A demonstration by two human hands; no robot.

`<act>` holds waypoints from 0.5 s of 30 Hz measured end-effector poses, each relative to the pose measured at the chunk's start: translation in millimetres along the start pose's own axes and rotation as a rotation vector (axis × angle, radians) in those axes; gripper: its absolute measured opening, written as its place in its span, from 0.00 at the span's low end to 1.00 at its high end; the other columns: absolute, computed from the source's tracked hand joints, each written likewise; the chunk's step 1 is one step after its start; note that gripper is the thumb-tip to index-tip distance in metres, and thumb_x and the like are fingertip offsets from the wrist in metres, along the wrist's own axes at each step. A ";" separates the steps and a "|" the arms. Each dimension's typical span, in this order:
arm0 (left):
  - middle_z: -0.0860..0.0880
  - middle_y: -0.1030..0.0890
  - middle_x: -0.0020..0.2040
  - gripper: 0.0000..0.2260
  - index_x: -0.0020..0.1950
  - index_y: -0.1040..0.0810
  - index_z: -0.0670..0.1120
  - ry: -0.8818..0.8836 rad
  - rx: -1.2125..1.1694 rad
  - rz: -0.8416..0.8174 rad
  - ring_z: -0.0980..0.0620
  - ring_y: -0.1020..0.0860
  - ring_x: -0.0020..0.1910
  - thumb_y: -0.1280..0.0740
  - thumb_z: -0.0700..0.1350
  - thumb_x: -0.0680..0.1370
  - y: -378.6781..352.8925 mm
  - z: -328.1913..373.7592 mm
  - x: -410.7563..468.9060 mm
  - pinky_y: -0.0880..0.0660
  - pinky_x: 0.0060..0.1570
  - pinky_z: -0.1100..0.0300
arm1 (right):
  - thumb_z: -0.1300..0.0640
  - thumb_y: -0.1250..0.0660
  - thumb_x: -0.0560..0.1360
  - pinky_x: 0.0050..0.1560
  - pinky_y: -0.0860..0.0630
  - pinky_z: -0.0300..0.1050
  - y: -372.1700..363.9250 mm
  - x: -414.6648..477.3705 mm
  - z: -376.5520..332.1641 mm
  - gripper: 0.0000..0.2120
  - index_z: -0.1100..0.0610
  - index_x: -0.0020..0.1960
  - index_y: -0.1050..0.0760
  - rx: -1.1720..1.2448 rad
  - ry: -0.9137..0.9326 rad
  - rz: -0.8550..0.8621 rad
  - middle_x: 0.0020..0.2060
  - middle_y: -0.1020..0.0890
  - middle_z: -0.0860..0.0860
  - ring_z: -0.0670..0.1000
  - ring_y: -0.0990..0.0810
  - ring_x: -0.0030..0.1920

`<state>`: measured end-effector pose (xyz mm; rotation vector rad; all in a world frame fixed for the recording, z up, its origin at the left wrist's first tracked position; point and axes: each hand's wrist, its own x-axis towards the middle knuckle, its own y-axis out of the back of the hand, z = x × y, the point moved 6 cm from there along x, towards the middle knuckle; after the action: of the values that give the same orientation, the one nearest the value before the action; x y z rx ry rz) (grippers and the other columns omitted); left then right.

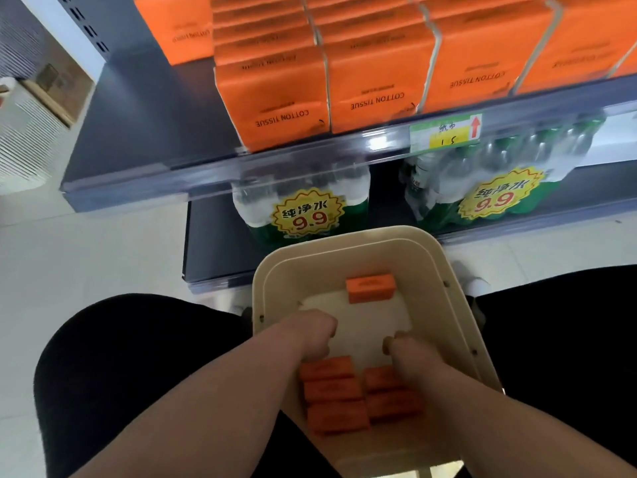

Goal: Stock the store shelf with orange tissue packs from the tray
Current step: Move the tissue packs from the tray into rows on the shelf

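Hands both down inside the tray (272,270), a cream plastic tub with rounded corners and a smooth white floor, sitting between the person's knees. Left hand (312,336) has its fingers curled under in a loose fist at the far edge of the left stack of packs (332,395); can't tell if anything is pinched yet. Right hand (401,350) has fingers bunched and pointing down, just past the right stack (391,391); grip also not readable.

Both stacks lie toward the wrists from the fingers, directly beneath the hands. Packs are small flat bricks in matte orange wrap, long axes running left-right across the tray. Each hand sits nearest its own stack, so judging by that, each takes its own side.

One lone pack (370,288) lies at the far end of the tray, well apart from both hands, long axis also left-right.

Shelf (144,174) ahead is dark metal with a clear glossy price rail; rows of shelved packs (275,108) stand upright on it, bare space at its left end
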<state>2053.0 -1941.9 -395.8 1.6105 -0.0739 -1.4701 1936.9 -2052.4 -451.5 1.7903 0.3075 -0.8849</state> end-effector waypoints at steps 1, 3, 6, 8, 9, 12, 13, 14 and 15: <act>0.43 0.25 0.64 0.18 0.67 0.30 0.43 -0.003 -0.002 -0.011 0.44 0.27 0.62 0.36 0.43 0.78 -2.1 -1.0 3.8 0.29 0.55 0.56 | 0.62 0.44 0.78 0.62 0.30 0.48 -7.0 4.0 0.6 0.17 0.56 0.66 0.30 -0.013 -0.003 -0.020 0.63 0.29 0.56 0.57 0.30 0.65; 0.42 0.26 0.65 0.18 0.68 0.30 0.42 -0.001 0.000 -0.018 0.44 0.28 0.63 0.37 0.42 0.78 -5.1 -3.3 9.9 0.29 0.55 0.56 | 0.62 0.44 0.79 0.63 0.30 0.49 -18.7 12.5 1.6 0.17 0.56 0.66 0.30 -0.027 -0.006 -0.053 0.63 0.28 0.56 0.57 0.31 0.65; 0.42 0.26 0.65 0.18 0.68 0.30 0.42 0.004 0.013 -0.023 0.43 0.28 0.64 0.37 0.43 0.79 -9.3 -5.5 18.8 0.29 0.56 0.55 | 0.61 0.45 0.79 0.63 0.32 0.49 -30.6 23.9 2.0 0.16 0.56 0.65 0.30 -0.043 -0.016 -0.082 0.64 0.29 0.56 0.57 0.32 0.65; 0.42 0.26 0.65 0.18 0.68 0.30 0.42 0.001 0.021 -0.040 0.43 0.28 0.64 0.37 0.44 0.79 -13.8 -5.4 24.2 0.29 0.56 0.54 | 0.62 0.46 0.78 0.63 0.33 0.50 -35.9 29.4 1.7 0.17 0.55 0.65 0.30 -0.065 -0.018 -0.090 0.64 0.29 0.56 0.57 0.32 0.66; 0.42 0.26 0.65 0.18 0.67 0.30 0.43 -0.003 0.025 -0.048 0.43 0.28 0.63 0.37 0.44 0.78 -16.3 -4.7 26.6 0.29 0.56 0.54 | 0.61 0.46 0.78 0.64 0.34 0.51 -38.4 31.4 1.9 0.17 0.55 0.66 0.31 -0.082 -0.022 -0.093 0.64 0.30 0.56 0.57 0.33 0.66; 0.41 0.27 0.66 0.17 0.67 0.30 0.43 -0.014 0.032 -0.055 0.43 0.28 0.64 0.38 0.43 0.78 -20.8 -2.7 31.8 0.29 0.56 0.54 | 0.62 0.45 0.77 0.64 0.35 0.52 -45.2 36.0 1.5 0.18 0.55 0.67 0.33 -0.125 -0.025 -0.119 0.65 0.31 0.56 0.57 0.34 0.67; 0.41 0.27 0.66 0.17 0.67 0.30 0.43 -0.014 0.032 -0.059 0.43 0.28 0.65 0.38 0.43 0.78 -21.7 -2.5 33.4 0.29 0.57 0.54 | 0.62 0.44 0.77 0.64 0.35 0.53 -47.2 37.8 1.3 0.18 0.55 0.67 0.33 -0.128 -0.021 -0.126 0.65 0.31 0.56 0.57 0.34 0.66; 0.41 0.27 0.66 0.17 0.67 0.29 0.43 -0.016 0.033 -0.059 0.43 0.28 0.65 0.38 0.43 0.78 -22.4 -2.9 34.7 0.29 0.57 0.54 | 0.61 0.44 0.78 0.64 0.36 0.53 -48.5 40.0 1.0 0.17 0.55 0.67 0.33 -0.123 -0.017 -0.126 0.65 0.31 0.56 0.57 0.34 0.66; 0.41 0.26 0.65 0.17 0.67 0.29 0.43 -0.015 0.032 -0.060 0.43 0.28 0.64 0.38 0.43 0.78 -23.0 -3.7 36.3 0.29 0.57 0.54 | 0.58 0.42 0.78 0.64 0.36 0.53 -48.7 42.1 0.4 0.17 0.54 0.67 0.33 -0.108 -0.016 -0.120 0.65 0.31 0.55 0.56 0.34 0.66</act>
<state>2054.6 -1948.1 -438.5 1.6401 -0.0584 -1.5341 1937.2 -2041.7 -515.0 1.6779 0.4476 -0.9485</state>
